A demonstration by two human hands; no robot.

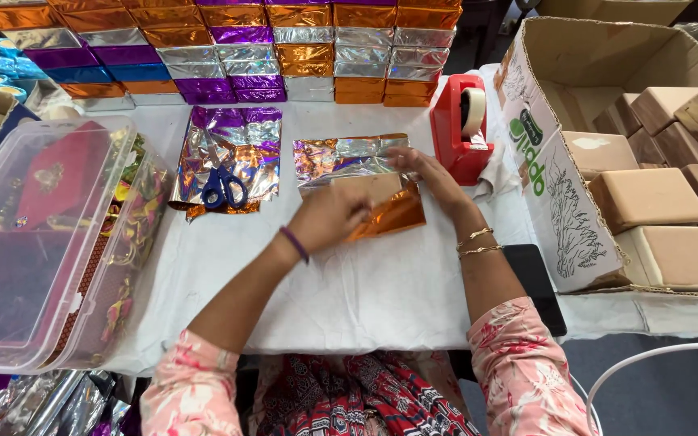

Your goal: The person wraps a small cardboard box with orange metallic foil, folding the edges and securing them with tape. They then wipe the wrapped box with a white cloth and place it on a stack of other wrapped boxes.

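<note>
Left hand (329,216) and right hand (426,173) pressed on foil sheet (389,214) folded over box (369,187); thin foil may be torn or creased.

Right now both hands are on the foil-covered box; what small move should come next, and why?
Probably fold the loose orange foil flap down over the brown box with the left hand. The right hand pins the far edge, part of the box is bare, and the red tape dispenser sits close beside it.
</note>
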